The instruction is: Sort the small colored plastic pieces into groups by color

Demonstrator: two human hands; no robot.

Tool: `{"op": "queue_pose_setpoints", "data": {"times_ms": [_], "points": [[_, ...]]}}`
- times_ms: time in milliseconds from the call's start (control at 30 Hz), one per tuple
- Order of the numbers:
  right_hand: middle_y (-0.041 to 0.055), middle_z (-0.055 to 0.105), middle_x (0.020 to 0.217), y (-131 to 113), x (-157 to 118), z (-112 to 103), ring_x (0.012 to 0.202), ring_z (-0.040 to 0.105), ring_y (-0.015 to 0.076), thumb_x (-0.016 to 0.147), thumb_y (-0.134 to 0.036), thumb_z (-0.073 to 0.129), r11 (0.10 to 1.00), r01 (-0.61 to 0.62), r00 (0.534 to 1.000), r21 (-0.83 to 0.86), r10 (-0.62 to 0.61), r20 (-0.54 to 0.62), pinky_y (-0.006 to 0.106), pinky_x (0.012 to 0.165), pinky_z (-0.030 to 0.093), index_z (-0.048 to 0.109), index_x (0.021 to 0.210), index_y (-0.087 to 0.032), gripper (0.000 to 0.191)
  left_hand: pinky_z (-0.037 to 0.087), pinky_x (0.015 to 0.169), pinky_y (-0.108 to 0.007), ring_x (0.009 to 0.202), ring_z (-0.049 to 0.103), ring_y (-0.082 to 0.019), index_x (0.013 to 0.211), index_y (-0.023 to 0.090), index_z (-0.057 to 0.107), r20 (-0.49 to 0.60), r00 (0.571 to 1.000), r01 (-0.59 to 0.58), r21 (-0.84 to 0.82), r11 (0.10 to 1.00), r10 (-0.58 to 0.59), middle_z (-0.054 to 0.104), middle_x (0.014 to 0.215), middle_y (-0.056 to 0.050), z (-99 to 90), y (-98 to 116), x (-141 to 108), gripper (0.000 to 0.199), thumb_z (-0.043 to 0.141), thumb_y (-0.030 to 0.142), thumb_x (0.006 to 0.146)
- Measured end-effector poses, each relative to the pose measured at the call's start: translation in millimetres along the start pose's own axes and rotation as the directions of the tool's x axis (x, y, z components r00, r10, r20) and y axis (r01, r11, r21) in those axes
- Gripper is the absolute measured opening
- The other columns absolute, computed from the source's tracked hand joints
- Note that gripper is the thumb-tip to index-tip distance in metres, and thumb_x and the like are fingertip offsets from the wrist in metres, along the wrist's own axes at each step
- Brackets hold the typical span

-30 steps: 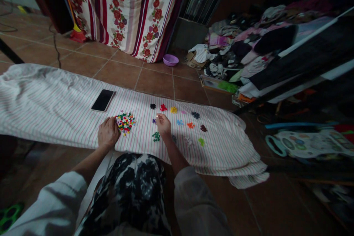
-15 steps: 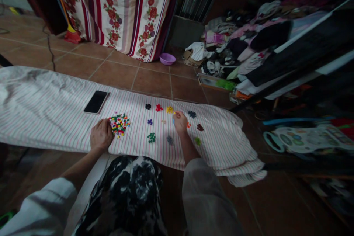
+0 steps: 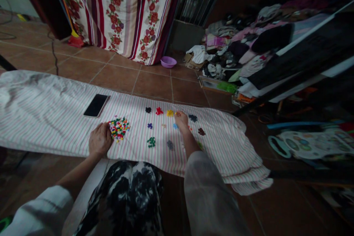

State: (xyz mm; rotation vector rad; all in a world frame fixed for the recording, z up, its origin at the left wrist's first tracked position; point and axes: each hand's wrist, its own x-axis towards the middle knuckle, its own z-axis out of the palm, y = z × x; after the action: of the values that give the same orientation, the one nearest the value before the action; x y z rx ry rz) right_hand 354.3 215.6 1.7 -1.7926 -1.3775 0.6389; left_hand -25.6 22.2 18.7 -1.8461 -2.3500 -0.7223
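My left hand (image 3: 100,138) lies on the striped cloth, fingers flat against the left edge of a mixed heap of small coloured pieces (image 3: 119,128). To the right, my right hand (image 3: 181,120) is closed in a pinch, a tiny yellow piece showing at the fingertips. Just left of it sits the yellow pile (image 3: 169,113). Around it are more sorted piles: red (image 3: 159,111), black (image 3: 148,110), purple (image 3: 149,125), green (image 3: 151,142), grey (image 3: 169,144), light blue (image 3: 175,126), dark grey (image 3: 193,118) and brown (image 3: 201,131). My right hand and forearm partly cover the orange, white and lime piles.
A phone (image 3: 96,105) lies on the striped cloth (image 3: 55,118), left of the mixed heap. Beyond are a purple basin (image 3: 168,62) on the tiled floor, a floral curtain (image 3: 127,11) and heaped clothes (image 3: 238,44). A colourful toy panel (image 3: 304,141) stands at the right.
My right hand has shifted slightly right, staying pinched beside the yellow pile. My left hand stays by the mixed heap. The whole view has moved a little.
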Motion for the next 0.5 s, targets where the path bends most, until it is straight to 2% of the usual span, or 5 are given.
{"op": "queue_pose_setpoints", "data": {"times_ms": [267, 500], "points": [[0.0046, 0.076, 0.102, -3.9, 4.9, 7.8, 0.100, 0.070, 0.0178, 0.079, -0.015, 0.051, 0.998, 0.013, 0.999, -0.068, -0.010, 0.045, 0.031, 0.095, 0.053, 0.073, 0.100, -0.021, 0.031, 0.045, 0.098, -0.046, 0.117, 0.060, -0.032, 0.121, 0.013, 0.058, 0.013, 1.000, -0.002, -0.011, 1.000, 0.002, 0.067, 0.119, -0.018, -0.3, 0.6, 1.1, 0.036, 0.036, 0.028, 0.096], [0.0038, 0.076, 0.105, -4.9, 2.8, 4.6, 0.103, 0.069, 0.0181, 0.080, -0.018, 0.051, 0.997, 0.025, 0.998, -0.073, -0.020, 0.062, 0.031, 0.097, 0.051, 0.074, 0.102, -0.023, 0.032, 0.044, 0.101, -0.047, 0.124, 0.056, -0.033, 0.123, 0.011, 0.057, 0.019, 1.000, 0.011, -0.011, 1.000, -0.011, 0.067, 0.121, -0.019, 0.6, 0.6, 0.4, 0.039, 0.036, 0.028, 0.096]]}}
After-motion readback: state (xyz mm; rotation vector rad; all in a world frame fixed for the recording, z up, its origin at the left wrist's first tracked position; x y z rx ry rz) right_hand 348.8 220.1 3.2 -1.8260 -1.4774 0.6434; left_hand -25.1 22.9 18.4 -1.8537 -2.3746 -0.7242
